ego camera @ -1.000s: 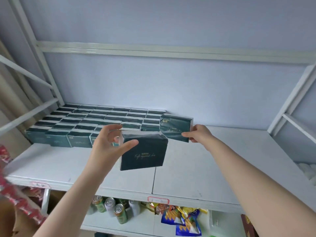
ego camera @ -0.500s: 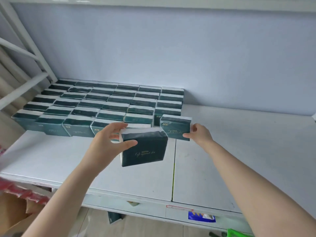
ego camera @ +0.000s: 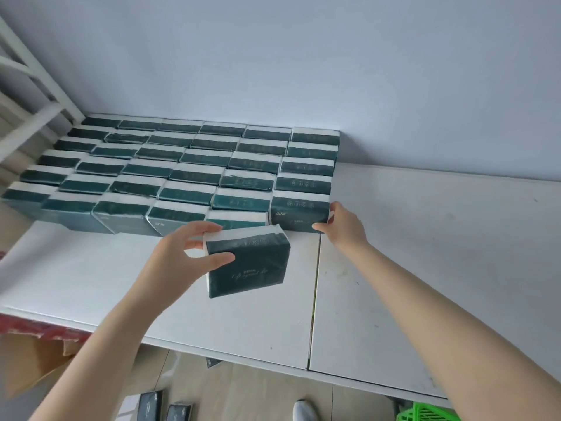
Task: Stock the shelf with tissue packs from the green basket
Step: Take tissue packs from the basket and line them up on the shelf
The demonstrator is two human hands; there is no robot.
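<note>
My left hand [ego camera: 182,262] grips a dark green tissue pack [ego camera: 252,265] by its left end and holds it just above the white shelf [ego camera: 425,268], in front of the stocked rows. My right hand [ego camera: 341,223] holds the right end of another tissue pack [ego camera: 299,212], which stands at the front of the rightmost column. Several rows of matching packs [ego camera: 182,168] fill the shelf's back left. A corner of the green basket [ego camera: 425,413] shows at the bottom right, below the shelf.
The white shelf frame [ego camera: 33,95] rises at the left. A cardboard box with red tape [ego camera: 33,350] sits below the shelf's left front edge. Two dark packs [ego camera: 164,407] lie on the floor, beside a white shoe [ego camera: 303,411].
The view tilted down and closer to the shelf. My right hand set its pack down at the front of the rightmost column. My left hand kept its pack in front of the rows.
</note>
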